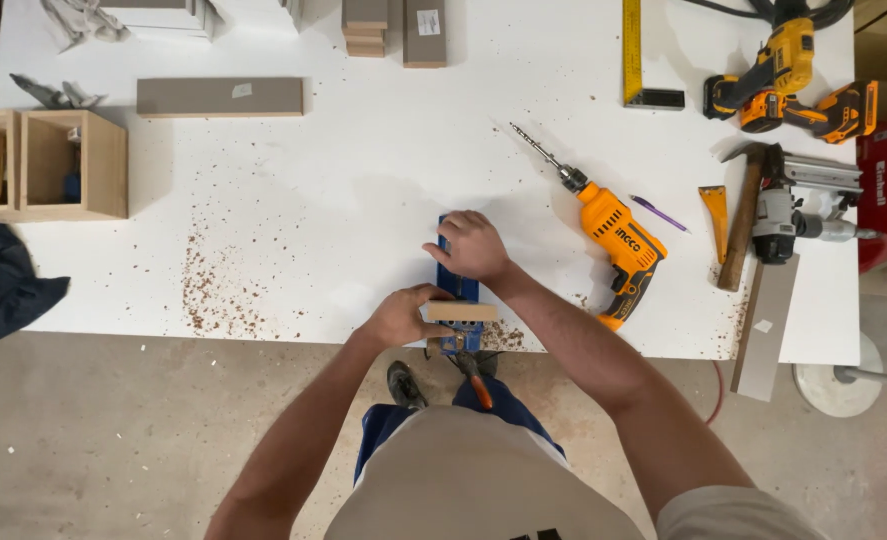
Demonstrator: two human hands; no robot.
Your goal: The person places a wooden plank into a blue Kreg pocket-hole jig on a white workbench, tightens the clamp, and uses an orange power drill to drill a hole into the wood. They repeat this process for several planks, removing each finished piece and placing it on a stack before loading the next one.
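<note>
A blue jig (pixel 457 287) lies at the near edge of the white table (pixel 383 190), fixed there by a clamp with an orange handle (pixel 475 378) that hangs below the edge. My left hand (pixel 403 315) grips one end of a small light wooden block (pixel 460 312) that rests across the jig. My right hand (pixel 471 246) presses down on the far part of the jig, fingers curled over it. An orange corded drill (pixel 611 238) with a long bit lies on the table just right of my right forearm.
Sawdust (pixel 223 290) is scattered to the left. An open wooden box (pixel 48 165) and dark cloth (pixel 3 280) sit far left, a grey board (pixel 220 97) behind. To the right lie a hammer (pixel 743 215), purple pencil (pixel 658 213), nail gun (pixel 798 215), yellow cordless drills (pixel 788 90), yellow square (pixel 633 55).
</note>
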